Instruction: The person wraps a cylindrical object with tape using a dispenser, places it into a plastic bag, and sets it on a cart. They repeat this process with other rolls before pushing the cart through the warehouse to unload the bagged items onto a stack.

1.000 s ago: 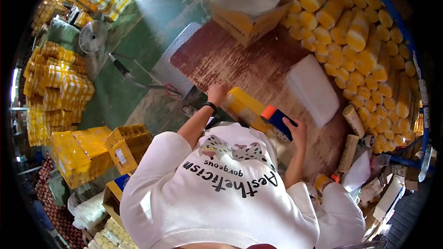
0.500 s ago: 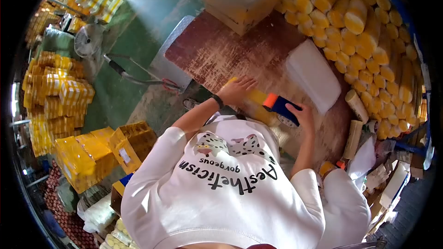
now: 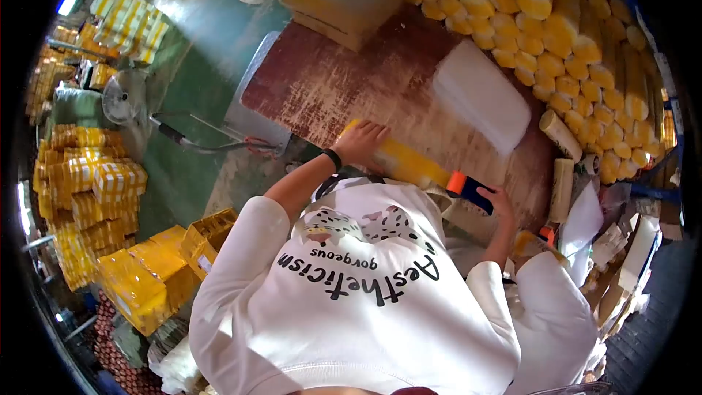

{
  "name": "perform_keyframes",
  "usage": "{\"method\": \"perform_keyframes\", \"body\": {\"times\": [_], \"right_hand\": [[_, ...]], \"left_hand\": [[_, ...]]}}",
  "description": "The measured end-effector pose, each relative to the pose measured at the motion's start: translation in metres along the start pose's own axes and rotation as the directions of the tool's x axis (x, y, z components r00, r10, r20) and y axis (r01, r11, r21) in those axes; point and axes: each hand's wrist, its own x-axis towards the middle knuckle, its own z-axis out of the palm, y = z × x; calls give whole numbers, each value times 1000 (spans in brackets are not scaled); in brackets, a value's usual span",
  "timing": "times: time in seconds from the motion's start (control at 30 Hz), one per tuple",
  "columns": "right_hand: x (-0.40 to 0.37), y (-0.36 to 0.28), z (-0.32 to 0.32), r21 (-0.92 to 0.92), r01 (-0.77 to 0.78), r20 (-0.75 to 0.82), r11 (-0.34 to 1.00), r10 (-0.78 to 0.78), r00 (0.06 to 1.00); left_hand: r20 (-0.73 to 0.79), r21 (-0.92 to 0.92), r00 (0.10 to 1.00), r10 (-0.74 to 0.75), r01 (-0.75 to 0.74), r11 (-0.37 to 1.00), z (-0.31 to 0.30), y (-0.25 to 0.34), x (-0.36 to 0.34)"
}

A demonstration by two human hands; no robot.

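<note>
A long yellow wrapped pack (image 3: pixel 409 162) lies on the red-brown worktable (image 3: pixel 351 80) right in front of me. My left hand (image 3: pixel 363 139) presses flat on its far left end; a dark band sits on that wrist. My right hand (image 3: pixel 499 203) grips a blue and orange tape dispenser (image 3: pixel 468 189) at the pack's right end, low against the table's near edge. My white printed shirt hides the near side of the pack.
A white foam slab (image 3: pixel 479 95) lies on the table to the right. A cardboard box (image 3: pixel 344 11) with a plastic bag stands at the far end. Yellow rolls (image 3: pixel 578 29) pile up at right. Yellow packed stacks (image 3: pixel 95 183) stand on the green floor at left.
My right hand has drawn the tape dispenser to the right and nearer along the pack. My left hand shifted from the pack's far edge onto its top and stays pressed there.
</note>
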Motion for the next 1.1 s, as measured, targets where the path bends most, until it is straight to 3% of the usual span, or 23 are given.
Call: {"method": "perform_keyframes", "body": {"times": [0.03, 0.13, 0.2, 0.3, 0.4, 0.47, 0.5, 0.6, 0.7, 0.77, 0.8, 0.83, 0.97, 1.07, 1.1], "right_hand": [[-7, -10, 6, 39, 1, 5, 999, -1, 1000], [-40, -84, 28, -101, -92, 6, 991, 93, 996], [-11, -53, 43, -216, -18, 20, 976, 23, 1000], [2, -55, 52, -331, 46, -4, 942, -50, 999], [3, -83, 59, -358, 57, -96, 932, -97, 991], [12, -83, 53, -403, 63, -124, 913, -123, 985], [6, -96, 49, -426, 138, -129, 894, -211, 969], [1, -134, 40, -480, 206, -148, 853, -310, 939], [-36, -245, 48, -344, 197, -43, 918, -225, 973], [-52, -313, 83, -363, 242, 15, 900, -254, 967], [-43, -332, 107, -401, 363, 39, 841, -381, 924], [-34, -350, 130, -436, 480, 74, 762, -501, 863], [-11, -424, 207, -560, 642, 283, 524, -607, 742], [-10, -456, 248, -586, 725, 419, 363, -631, 654], [-4, -461, 259, -568, 762, 475, 312, -632, 613]], "left_hand": [[7, 0, 1000, 7, -7, 1000, 0, 0, 0], [18, 21, 999, 33, -33, 999, 1, 3, 5], [25, 61, 998, 59, -60, 996, 10, 7, 4], [32, 378, 951, 308, -297, 877, 31, 32, 23], [283, 139, 926, 249, -296, 945, 19, 59, 51], [193, 68, 954, 230, -247, 967, 24, 56, 52], [143, 41, 965, 219, -226, 973, 23, 50, 55], [82, -141, 979, 186, -174, 975, -16, 38, 44], [-22, -351, 995, -100, 86, 932, -76, 28, 11], [-170, -475, 923, -345, 230, 849, -87, 13, -19], [-235, -542, 851, -470, 287, 790, -92, 5, -34], [-161, -613, 807, -568, 370, 698, -96, -2, -47], [-399, -858, 611, -683, 13, 513, -94, -17, -98], [-684, -618, 354, -638, 183, 764, -107, -7, -112], [-704, -599, 276, -654, 264, 756, -104, -6, -111]]}}
